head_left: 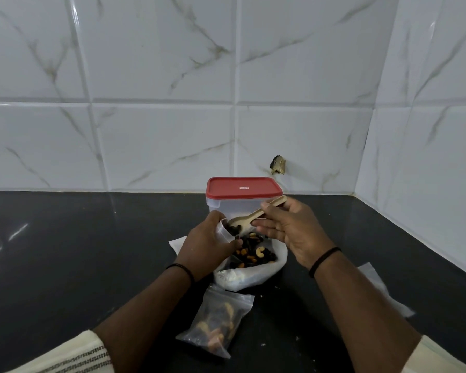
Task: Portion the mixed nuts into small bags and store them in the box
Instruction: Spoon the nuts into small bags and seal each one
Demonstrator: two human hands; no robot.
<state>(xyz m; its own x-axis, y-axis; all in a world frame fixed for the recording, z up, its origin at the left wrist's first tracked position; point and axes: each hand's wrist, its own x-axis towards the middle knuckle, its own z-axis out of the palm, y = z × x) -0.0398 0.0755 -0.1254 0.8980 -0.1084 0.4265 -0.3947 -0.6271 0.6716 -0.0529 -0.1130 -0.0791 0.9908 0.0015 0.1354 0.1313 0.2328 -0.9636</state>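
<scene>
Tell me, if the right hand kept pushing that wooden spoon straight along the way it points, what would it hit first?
Most likely the small bag gripped by the left hand: the right hand aims the wooden spoon leftward, its bowl already at the bag's mouth. Depth is uncertain.

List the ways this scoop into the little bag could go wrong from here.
1. The wooden spoon tips nuts at the small bag, whose mouth the left hand holds open; a loosened grip could spill them, probably onto the counter.
2. The box still has its red lid on, so the filled bag cannot go in yet.
</scene>
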